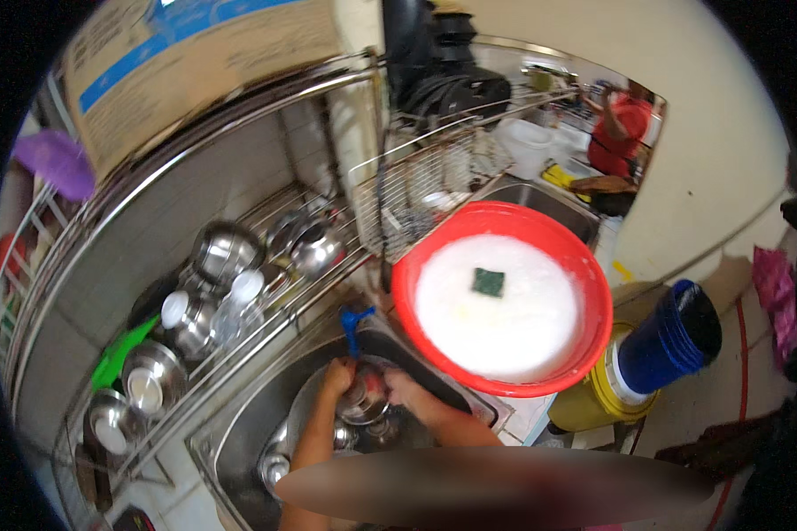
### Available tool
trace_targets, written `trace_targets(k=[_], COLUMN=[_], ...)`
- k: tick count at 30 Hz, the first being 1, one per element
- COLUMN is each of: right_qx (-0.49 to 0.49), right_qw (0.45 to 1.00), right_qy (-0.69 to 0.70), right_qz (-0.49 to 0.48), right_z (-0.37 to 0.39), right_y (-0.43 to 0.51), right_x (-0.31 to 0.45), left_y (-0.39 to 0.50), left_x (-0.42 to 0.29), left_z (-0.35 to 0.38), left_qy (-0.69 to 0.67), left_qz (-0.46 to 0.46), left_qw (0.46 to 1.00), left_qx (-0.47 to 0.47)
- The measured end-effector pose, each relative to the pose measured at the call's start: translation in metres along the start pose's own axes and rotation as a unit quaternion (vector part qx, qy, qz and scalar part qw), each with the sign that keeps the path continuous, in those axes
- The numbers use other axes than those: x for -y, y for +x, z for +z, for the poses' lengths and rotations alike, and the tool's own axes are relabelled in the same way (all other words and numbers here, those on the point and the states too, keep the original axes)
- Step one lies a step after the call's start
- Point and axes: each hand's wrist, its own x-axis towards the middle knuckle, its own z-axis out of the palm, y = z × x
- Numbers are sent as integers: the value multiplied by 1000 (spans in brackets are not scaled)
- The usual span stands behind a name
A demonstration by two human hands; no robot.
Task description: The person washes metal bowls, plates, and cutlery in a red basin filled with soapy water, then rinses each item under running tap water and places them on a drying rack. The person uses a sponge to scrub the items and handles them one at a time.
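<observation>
In the sink (244, 431), below the blue tap (354, 325), a steel bowl (364, 398) is held between both hands. My left hand (339, 377) grips its left rim, my right hand (400, 388) its right side. More steel vessels (277, 468) lie in the sink under and to the left of my hands. To the right of the sink stands a large red plastic basin (601, 312) full of white foam, with a green scouring pad (489, 282) on the foam. A blurred patch hides the lower part of my right forearm.
A wire rack (285, 312) with steel pots and bowls (228, 252) runs along the left. Above it sits a cardboard box (206, 60). A wire basket (425, 179) stands behind the basin. Blue (661, 345) and yellow (581, 405) buckets are at right. A person in red (621, 129) shows further back.
</observation>
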Motion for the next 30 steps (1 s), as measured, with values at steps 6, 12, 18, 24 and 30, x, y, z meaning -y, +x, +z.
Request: trace_targets(k=[6, 12, 18, 24, 30], right_qx=[96, 202, 339, 272, 126], right_qw=[988, 979, 936, 949, 973], right_qy=[51, 22, 56, -144, -167], right_qz=[-111, -34, 77, 66, 94], right_z=[28, 14, 27, 52, 37], right_y=[20, 24, 16, -38, -89], right_x=[-1, -18, -23, 9, 51], left_y=[-72, -96, -137, -169, -112], left_x=[-35, -9, -15, -19, -16], left_z=[35, -7, -31, -42, -37], left_qy=[243, -77, -427, 18, 168], left_qz=[214, 143, -8, 139, 233], left_qw=[893, 922, 892, 988, 958], left_qx=[-312, -352, -150, -66, 20])
